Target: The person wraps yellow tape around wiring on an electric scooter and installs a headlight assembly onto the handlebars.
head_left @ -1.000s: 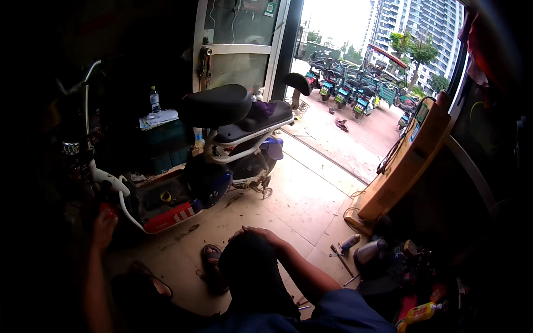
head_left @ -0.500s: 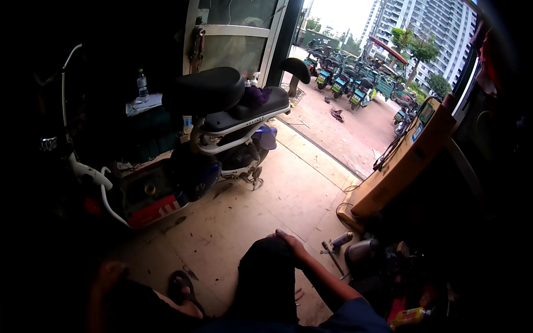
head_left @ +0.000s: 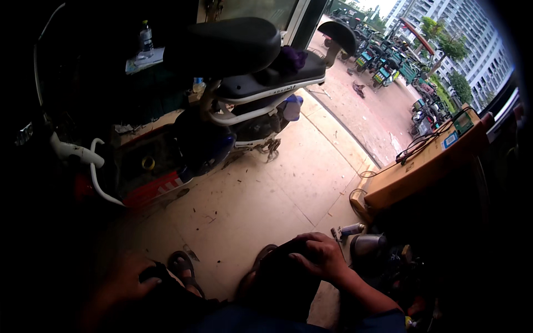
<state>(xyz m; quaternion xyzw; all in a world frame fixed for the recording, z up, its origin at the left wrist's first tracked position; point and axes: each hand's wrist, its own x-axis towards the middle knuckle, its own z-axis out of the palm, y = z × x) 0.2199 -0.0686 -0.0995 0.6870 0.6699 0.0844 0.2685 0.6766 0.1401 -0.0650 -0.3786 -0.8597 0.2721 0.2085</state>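
Note:
My left hand (head_left: 133, 276) rests on my left knee in deep shade, thumb and fingers apart. Over my dark-clothed right knee lies my right hand (head_left: 323, 256), its fingers curved and the thumb spread away from them. Neither hand shows an object in it. Beyond my knees, an electric scooter (head_left: 261, 91) stands on the tiled floor, with a purple cloth (head_left: 290, 59) on its seat. Closest to my right hand, a spray can (head_left: 352, 229) and a silver cylinder (head_left: 367, 245) lie on the floor.
An orange-brown cabinet (head_left: 422, 161) with cables leans at the right by the open doorway. A water bottle (head_left: 145, 38) stands on papers at the left. Outside, several parked scooters (head_left: 383, 69) line the paving. Dark clutter (head_left: 402, 266) fills the lower right.
The view has shifted, so the scooter sits higher. My knees have drawn back and now both sandalled feet show. My right hand has turned, with its fingers now curved over the knee.

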